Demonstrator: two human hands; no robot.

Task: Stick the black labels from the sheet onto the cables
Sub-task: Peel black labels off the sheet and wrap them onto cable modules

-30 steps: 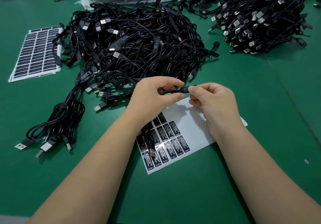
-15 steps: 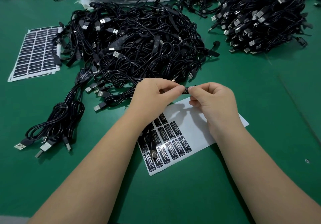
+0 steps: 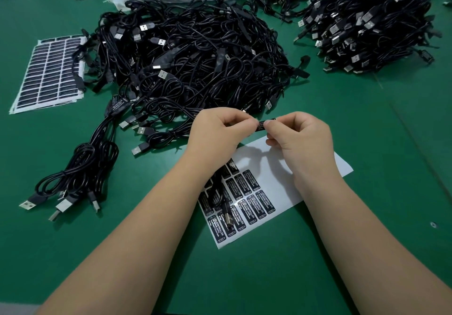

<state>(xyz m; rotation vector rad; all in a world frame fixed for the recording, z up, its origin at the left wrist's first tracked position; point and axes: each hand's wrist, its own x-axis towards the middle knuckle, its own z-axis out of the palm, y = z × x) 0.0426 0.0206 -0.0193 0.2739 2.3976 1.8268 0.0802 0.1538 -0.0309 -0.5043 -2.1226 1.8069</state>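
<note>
- I see both hands raised over the sheet: left hand and right hand, fingers curled, pinch one black label between them; what the label wraps is hidden.
- Progress, my judgement: early. Labelled bundle lies left of my fingers; big cable pile beyond them looks undone.
- Sheet below the fingers is roughly half used.
- Green surface right of the fingers offers room.
</note>
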